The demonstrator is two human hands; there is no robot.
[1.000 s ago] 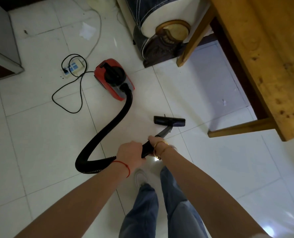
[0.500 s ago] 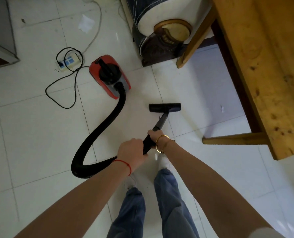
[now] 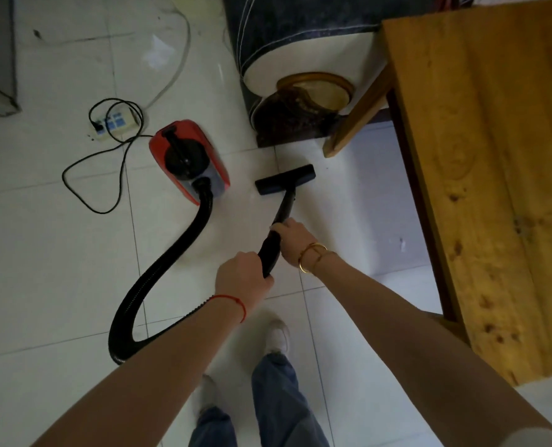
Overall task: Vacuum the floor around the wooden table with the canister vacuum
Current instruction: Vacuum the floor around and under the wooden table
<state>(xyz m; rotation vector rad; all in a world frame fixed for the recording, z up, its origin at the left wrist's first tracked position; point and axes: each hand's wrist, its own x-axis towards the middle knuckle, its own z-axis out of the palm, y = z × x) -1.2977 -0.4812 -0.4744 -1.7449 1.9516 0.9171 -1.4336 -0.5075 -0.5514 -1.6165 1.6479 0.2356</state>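
Gripping wand [image 3: 286,204] | both hands | white tile floor [image 3: 58,269] | wooden table [image 3: 494,188]

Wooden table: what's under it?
Under the wooden table: bare white tile floor in shadow, one small speck, and the table's legs and rails. The tabletop covers everything further right, so that floor cannot be seen.

Open tile [image 3: 358,201] between canister [image 3: 189,162], table leg [image 3: 358,116].
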